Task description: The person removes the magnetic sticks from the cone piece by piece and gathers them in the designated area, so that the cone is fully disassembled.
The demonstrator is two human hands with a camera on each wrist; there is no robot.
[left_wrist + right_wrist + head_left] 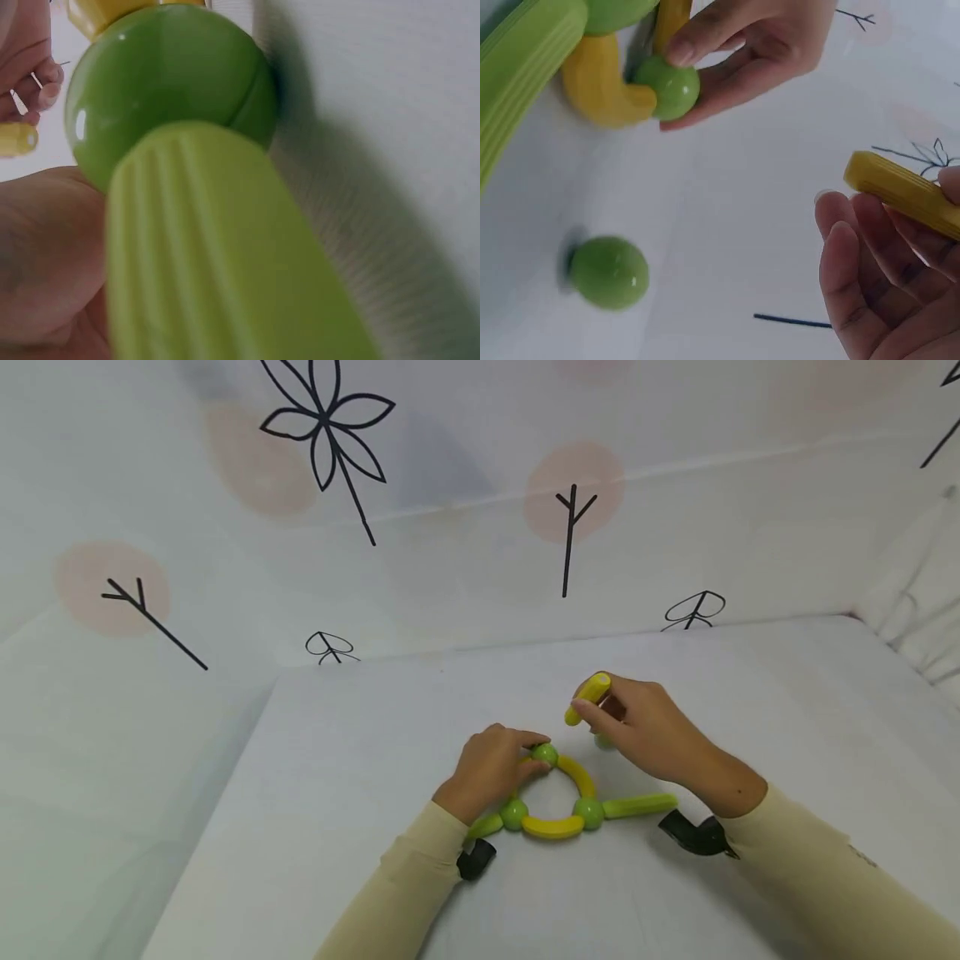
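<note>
A ring of curved yellow rods [553,827] joined by green balls lies on the table, like a magnetic building toy. My left hand [487,768] pinches the ring's far green ball [546,754] between thumb and fingers. A ribbed light-green rod [641,806] sticks out from the right-hand ball [588,812]. Another light-green rod [217,262] leaves the left-hand ball [169,75], partly hidden under my left wrist. Above the table, right of the ring, my right hand [645,727] holds a short ribbed yellow rod [588,697] between thumb and fingers, one end pointing up.
A loose green ball [609,272] sits on the table apart from the ring, mostly behind my right hand in the head view. Dark wrist mounts [697,833] hang under both sleeves. A white sheet [465,568] with plant drawings stands behind the white table [322,827].
</note>
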